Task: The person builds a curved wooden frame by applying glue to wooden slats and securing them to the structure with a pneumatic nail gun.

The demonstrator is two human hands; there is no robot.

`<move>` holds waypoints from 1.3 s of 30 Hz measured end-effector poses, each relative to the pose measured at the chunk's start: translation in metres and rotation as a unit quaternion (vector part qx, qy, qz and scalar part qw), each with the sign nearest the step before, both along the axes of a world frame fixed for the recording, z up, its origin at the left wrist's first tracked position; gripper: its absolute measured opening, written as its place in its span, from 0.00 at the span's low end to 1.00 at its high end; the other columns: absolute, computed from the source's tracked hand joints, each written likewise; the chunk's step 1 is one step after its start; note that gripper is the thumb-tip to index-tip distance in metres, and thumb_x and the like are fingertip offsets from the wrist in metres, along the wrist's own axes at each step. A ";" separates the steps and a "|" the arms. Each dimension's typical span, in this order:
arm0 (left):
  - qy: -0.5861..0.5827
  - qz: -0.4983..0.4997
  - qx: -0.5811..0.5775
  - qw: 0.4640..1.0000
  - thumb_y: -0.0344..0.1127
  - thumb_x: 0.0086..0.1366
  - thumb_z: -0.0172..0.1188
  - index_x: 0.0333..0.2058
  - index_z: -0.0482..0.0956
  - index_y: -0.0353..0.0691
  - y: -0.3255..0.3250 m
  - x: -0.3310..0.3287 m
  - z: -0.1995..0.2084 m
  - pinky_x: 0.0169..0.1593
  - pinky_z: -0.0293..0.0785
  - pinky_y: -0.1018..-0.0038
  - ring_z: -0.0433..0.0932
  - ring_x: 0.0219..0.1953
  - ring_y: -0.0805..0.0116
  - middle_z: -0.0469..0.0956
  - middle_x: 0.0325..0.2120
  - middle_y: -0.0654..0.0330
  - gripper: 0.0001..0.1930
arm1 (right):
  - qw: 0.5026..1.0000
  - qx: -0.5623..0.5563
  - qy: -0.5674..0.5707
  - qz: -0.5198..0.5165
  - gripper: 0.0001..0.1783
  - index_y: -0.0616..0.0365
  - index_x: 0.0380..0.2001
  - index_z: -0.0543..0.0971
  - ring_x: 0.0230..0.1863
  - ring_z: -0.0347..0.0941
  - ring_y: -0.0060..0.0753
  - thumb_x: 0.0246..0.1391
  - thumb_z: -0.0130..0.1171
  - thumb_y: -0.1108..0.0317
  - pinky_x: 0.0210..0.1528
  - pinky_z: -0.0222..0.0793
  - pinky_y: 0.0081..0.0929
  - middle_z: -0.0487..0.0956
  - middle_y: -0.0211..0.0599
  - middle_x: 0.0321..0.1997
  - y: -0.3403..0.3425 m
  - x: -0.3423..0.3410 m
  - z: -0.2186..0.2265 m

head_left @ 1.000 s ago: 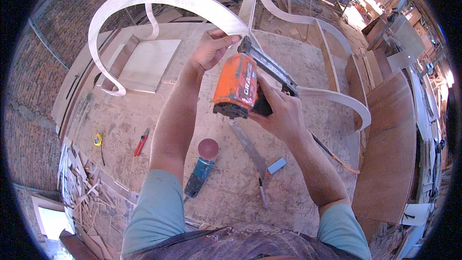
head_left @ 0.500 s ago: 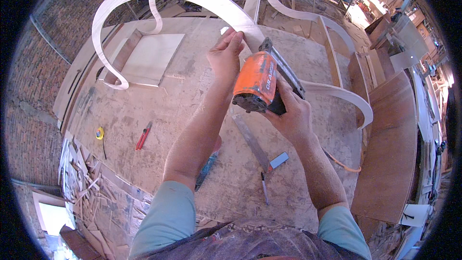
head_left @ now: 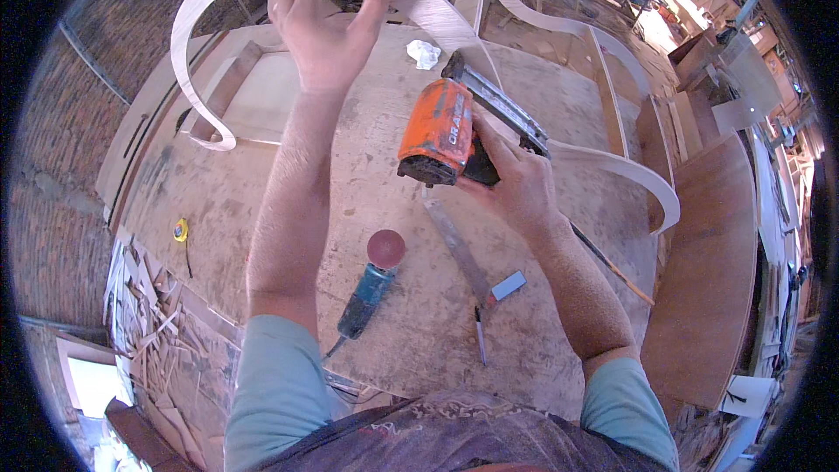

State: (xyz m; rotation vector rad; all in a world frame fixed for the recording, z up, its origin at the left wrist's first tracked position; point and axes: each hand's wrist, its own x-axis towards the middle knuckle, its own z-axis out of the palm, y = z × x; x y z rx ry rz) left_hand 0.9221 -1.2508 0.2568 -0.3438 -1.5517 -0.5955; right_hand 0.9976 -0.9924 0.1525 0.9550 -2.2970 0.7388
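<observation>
My right hand (head_left: 524, 188) grips an orange and black nail gun (head_left: 437, 127), its nose up against or very near the lower right part of a curved wooden strip (head_left: 441, 22). I cannot tell whether they touch. My left hand (head_left: 323, 44) is open, fingers spread, over the top of the strip's arc. Whether its fingertips touch the wood is unclear. Beyond the nail gun, a crumpled white scrap (head_left: 424, 54) lies on the worktable (head_left: 393, 358).
Below my hands lie a teal power sander (head_left: 367, 297) with a red disc, a metal square (head_left: 454, 245) with a light-blue handle, and a pen (head_left: 481, 336). A yellow tape measure (head_left: 181, 229) lies left. Another curved wooden frame (head_left: 616, 162) stands right, beside brown panels (head_left: 703, 271).
My left hand has left its pinch beside the nail gun, moving up and left with fingers spreading. The nail gun has shifted slightly left. The sander's disc is now uncovered; the red cutter is hidden.
</observation>
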 end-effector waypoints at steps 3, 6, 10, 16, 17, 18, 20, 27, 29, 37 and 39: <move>-0.125 0.038 -0.092 0.987 0.45 0.48 0.76 0.50 0.84 0.43 0.002 0.010 0.023 0.69 0.55 0.47 0.69 0.63 0.49 0.71 0.59 0.50 0.29 | 1.000 0.009 -0.026 -0.004 0.48 0.52 0.65 0.69 0.43 0.84 0.45 0.42 0.75 0.46 0.40 0.82 0.38 0.84 0.42 0.48 -0.002 -0.002 0.003; -0.170 -0.018 -0.119 0.978 0.44 0.44 0.78 0.44 0.87 0.43 -0.003 0.000 0.031 0.68 0.58 0.52 0.71 0.59 0.50 0.74 0.53 0.51 0.26 | 0.999 0.029 -0.037 -0.017 0.48 0.52 0.65 0.69 0.43 0.84 0.45 0.42 0.75 0.45 0.41 0.82 0.39 0.83 0.43 0.49 -0.007 -0.002 0.008; -0.169 -0.001 -0.142 0.975 0.43 0.42 0.78 0.39 0.87 0.44 0.004 -0.003 0.031 0.68 0.55 0.51 0.73 0.53 0.51 0.75 0.44 0.55 0.23 | 0.999 0.035 -0.017 -0.022 0.48 0.53 0.65 0.69 0.43 0.84 0.45 0.43 0.74 0.44 0.41 0.82 0.38 0.84 0.43 0.48 -0.006 -0.005 0.007; -0.138 0.050 -0.163 0.976 0.43 0.41 0.78 0.33 0.86 0.44 0.007 -0.008 0.028 0.67 0.48 0.44 0.72 0.50 0.54 0.73 0.37 0.58 0.19 | 1.000 0.018 0.011 -0.011 0.48 0.53 0.65 0.69 0.40 0.84 0.47 0.44 0.73 0.43 0.40 0.81 0.38 0.84 0.44 0.46 -0.006 -0.010 0.001; -0.133 0.056 -0.167 0.975 0.43 0.41 0.78 0.32 0.85 0.44 0.008 -0.007 0.029 0.67 0.47 0.42 0.72 0.50 0.55 0.73 0.36 0.58 0.19 | 1.000 0.015 0.013 -0.009 0.48 0.53 0.65 0.69 0.40 0.84 0.47 0.44 0.73 0.43 0.39 0.81 0.38 0.84 0.45 0.46 -0.006 -0.010 0.002; -0.137 0.041 -0.165 0.976 0.43 0.42 0.78 0.32 0.85 0.43 0.008 -0.006 0.030 0.67 0.47 0.42 0.72 0.50 0.55 0.73 0.36 0.58 0.19 | 1.000 0.012 0.015 -0.006 0.49 0.53 0.65 0.69 0.40 0.84 0.47 0.44 0.73 0.43 0.39 0.81 0.38 0.84 0.45 0.45 -0.005 -0.009 0.002; -0.152 0.011 -0.160 0.975 0.44 0.42 0.78 0.32 0.85 0.43 0.004 -0.009 0.031 0.67 0.46 0.41 0.72 0.49 0.54 0.73 0.36 0.58 0.18 | 1.000 0.020 0.001 -0.013 0.49 0.54 0.65 0.69 0.40 0.84 0.47 0.44 0.73 0.43 0.39 0.81 0.38 0.84 0.45 0.45 -0.007 -0.008 0.001; -0.135 0.056 -0.172 0.974 0.44 0.42 0.78 0.32 0.85 0.42 0.006 -0.008 0.029 0.68 0.46 0.42 0.72 0.50 0.54 0.73 0.37 0.57 0.19 | 1.000 0.017 -0.005 -0.016 0.49 0.53 0.65 0.69 0.40 0.84 0.47 0.43 0.73 0.42 0.40 0.81 0.38 0.84 0.44 0.45 -0.009 -0.009 -0.002; -0.136 0.048 -0.170 0.975 0.44 0.42 0.78 0.32 0.85 0.42 0.005 -0.009 0.028 0.68 0.45 0.42 0.72 0.50 0.54 0.73 0.37 0.57 0.19 | 1.000 0.013 0.013 -0.019 0.49 0.53 0.65 0.69 0.41 0.84 0.46 0.43 0.73 0.41 0.40 0.81 0.38 0.84 0.44 0.45 -0.010 -0.010 -0.003; -0.138 0.056 -0.170 0.974 0.44 0.42 0.78 0.34 0.86 0.41 0.004 -0.010 0.028 0.68 0.46 0.44 0.72 0.50 0.54 0.73 0.39 0.57 0.21 | 0.998 0.038 -0.034 -0.044 0.47 0.52 0.63 0.71 0.40 0.84 0.43 0.43 0.73 0.41 0.39 0.81 0.37 0.84 0.43 0.45 -0.009 -0.007 -0.002; -0.135 0.053 -0.171 0.975 0.44 0.41 0.78 0.34 0.86 0.41 0.003 -0.010 0.028 0.68 0.46 0.45 0.72 0.50 0.54 0.73 0.39 0.57 0.21 | 0.998 0.030 -0.040 -0.040 0.46 0.51 0.63 0.72 0.40 0.84 0.43 0.42 0.73 0.41 0.39 0.81 0.37 0.84 0.42 0.45 -0.008 -0.008 -0.006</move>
